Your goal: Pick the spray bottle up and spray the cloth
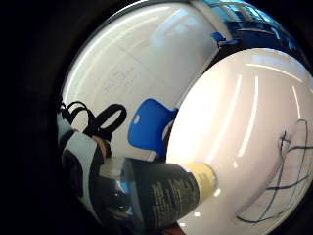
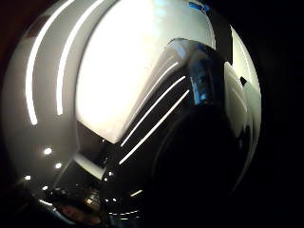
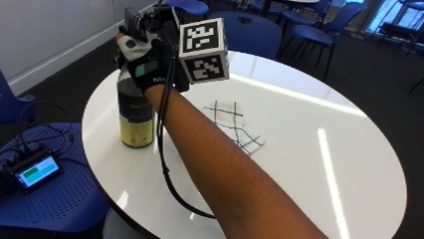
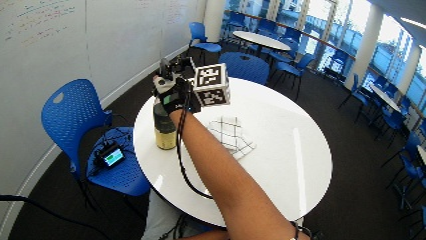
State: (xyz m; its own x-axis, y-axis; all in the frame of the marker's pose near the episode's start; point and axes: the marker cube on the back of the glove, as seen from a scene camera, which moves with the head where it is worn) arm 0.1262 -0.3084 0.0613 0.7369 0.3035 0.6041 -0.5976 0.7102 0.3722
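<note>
My gloved right hand (image 3: 147, 63) is wrapped around the spray bottle's (image 3: 136, 122) neck; it's standing on the table (image 3: 344, 164), cloth (image 3: 235, 127) at its 3 o'clock. Looks rigid, glossy, maybe slippery, so gripping high by the trigger makes sense.

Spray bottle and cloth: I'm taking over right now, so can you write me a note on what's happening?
Gloved right hand: grips the top of the dark spray bottle with the yellow label band.
Bottle: upright, base seemingly on the round white table near its edge; I cannot tell if it has lifted.
White cloth with dark grid lines: flat on the table beside the bottle, apart from it.
Done: bottle grasped.
Left: lift it, aim at the cloth, spray.
</note>
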